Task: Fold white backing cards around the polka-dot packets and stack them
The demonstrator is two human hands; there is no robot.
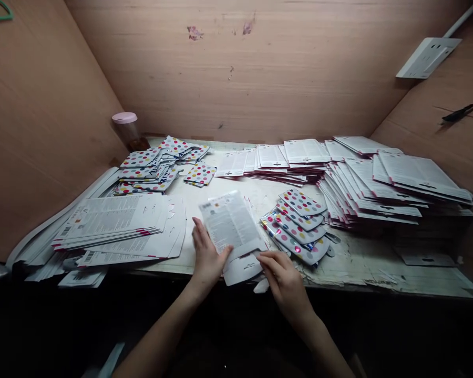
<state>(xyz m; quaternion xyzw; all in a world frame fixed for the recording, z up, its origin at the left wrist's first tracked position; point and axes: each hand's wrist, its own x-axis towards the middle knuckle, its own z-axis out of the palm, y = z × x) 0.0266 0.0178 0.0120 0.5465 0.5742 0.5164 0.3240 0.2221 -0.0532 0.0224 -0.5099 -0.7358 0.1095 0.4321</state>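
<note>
Between my hands, at the table's front edge, lies a printed card sleeve (232, 223) with small text on its upper face and a white flap with a hang slot at its near end. My left hand (205, 254) grips the sleeve's left side, thumb on top and fingers along the edge. With pinched fingers, my right hand (281, 273) holds the sleeve's right edge near the flap. Close to the right hand is a fanned pile of polka-dot packets (299, 226). More printed sleeves (118, 226) lie stacked left of my left hand.
Finished-looking printed sleeves (382, 181) are heaped on the right, with another row (276, 157) along the back. Polka-dot packets (153, 165) are piled back left, near a pink-lidded cup (125, 126). Wooden panels (236, 68) enclose the table; a socket (429, 56) is on the right.
</note>
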